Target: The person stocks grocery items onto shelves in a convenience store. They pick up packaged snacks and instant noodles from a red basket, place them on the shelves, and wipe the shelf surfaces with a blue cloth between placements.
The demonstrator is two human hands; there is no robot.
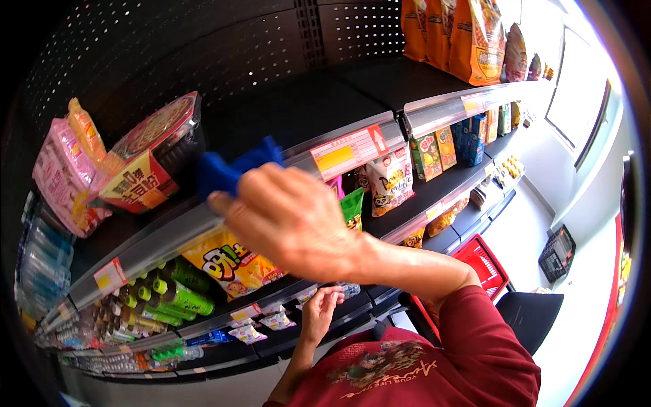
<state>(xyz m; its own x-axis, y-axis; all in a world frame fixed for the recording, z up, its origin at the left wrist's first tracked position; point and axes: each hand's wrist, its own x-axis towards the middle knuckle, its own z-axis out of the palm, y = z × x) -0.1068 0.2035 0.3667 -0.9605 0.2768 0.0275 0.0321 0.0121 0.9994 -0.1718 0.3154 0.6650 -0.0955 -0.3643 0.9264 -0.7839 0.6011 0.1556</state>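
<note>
My right hand grips a blue cloth, held over the front edge of the upper black shelf. Both the hand and the cloth look blurred. Left of the cloth stands a tub of instant noodles with a clear lid. A pink snack bag leans beside that tub. Lower down, my left hand hovers in front of the lower shelves with its fingers loosely curled, and nothing shows in it. Behind my right hand, a yellow snack bag lies on the shelf below.
Clear price-tag rails run along the shelf edges. Green-capped bottles lie at lower left. Orange bags stand at upper right. A red shopping basket, a black chair and a black crate are to my right.
</note>
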